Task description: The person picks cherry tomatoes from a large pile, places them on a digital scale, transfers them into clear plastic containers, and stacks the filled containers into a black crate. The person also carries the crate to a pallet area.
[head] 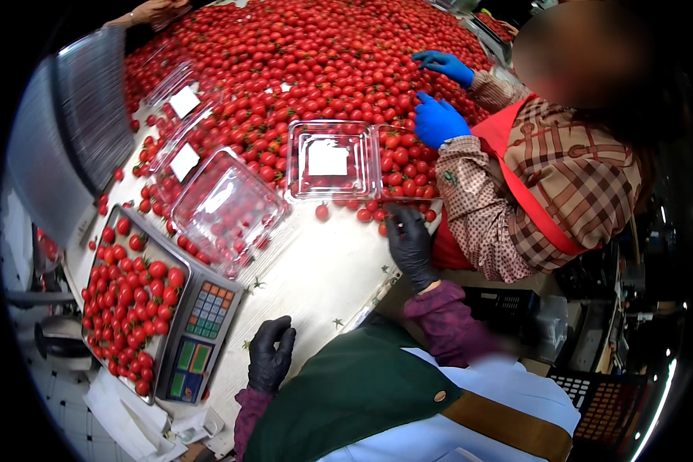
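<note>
My left hand (270, 353), in a black glove, rests on the white tabletop (315, 263) with its fingers curled and a gap by the thumb; nothing shows in it. To its left stands a digital scale (208, 323) whose metal pan bears a heap of cherry tomatoes (133, 300). My right hand (410, 245), also black-gloved, reaches to the front edge of a clear plastic clamshell box (375, 161). Loose tomatoes (364, 215) lie beside its fingertips; whether it grips one is hidden. Tomatoes fill the box's right half, and its open lid carries a white label.
A large pile of tomatoes (323, 58) covers the table's far part. Empty clamshells (228, 211) lie left of centre, near tall stacks of nested clear plastic containers (86, 110). At right, a co-worker's blue-gloved hands (442, 121) touch the pile. Another person's hand (150, 11) is at upper left.
</note>
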Tool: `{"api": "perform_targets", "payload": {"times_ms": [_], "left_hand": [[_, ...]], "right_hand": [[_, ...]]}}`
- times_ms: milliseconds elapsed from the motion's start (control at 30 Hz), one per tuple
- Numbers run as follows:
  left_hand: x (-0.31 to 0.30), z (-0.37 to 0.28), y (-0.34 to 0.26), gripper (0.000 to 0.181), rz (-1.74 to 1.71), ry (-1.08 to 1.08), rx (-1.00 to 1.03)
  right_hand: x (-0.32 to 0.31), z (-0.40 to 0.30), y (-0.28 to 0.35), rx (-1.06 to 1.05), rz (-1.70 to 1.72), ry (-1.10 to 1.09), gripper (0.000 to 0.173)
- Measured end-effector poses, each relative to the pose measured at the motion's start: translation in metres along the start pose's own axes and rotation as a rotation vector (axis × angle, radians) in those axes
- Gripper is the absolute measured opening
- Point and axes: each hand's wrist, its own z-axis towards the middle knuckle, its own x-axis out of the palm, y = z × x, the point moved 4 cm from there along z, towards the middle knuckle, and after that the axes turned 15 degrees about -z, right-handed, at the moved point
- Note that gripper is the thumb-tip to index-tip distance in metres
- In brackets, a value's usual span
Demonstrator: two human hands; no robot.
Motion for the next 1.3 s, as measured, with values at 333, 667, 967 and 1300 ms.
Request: {"api": "perform_targets", "payload": {"times_ms": [333,667,967,1300], "left_hand": [[0.008,0.034,-0.006,0.018,-0.036,0.136,-0.009],[0.086,0.092,0.011,0.032,-1.131,0.167,-0.637],[0.084,0.088,0.02,0.027,-0.983,0.264,-0.568],[0.089,0.088,0.021,0.027,-0.975,0.29,-0.6]], "right_hand": [[-0.003,0.034,-0.039,0.166,-0.214,-0.014,0.033],[-0.021,-0.025,-0.011,0.118,0.075,0.085,0.031],[0.0,0.021,-0.046,0.167,-0.404,-0.019,0.028],[0.004,0.036,-0.056,0.171,-0.449,0.033,0.028]]}}
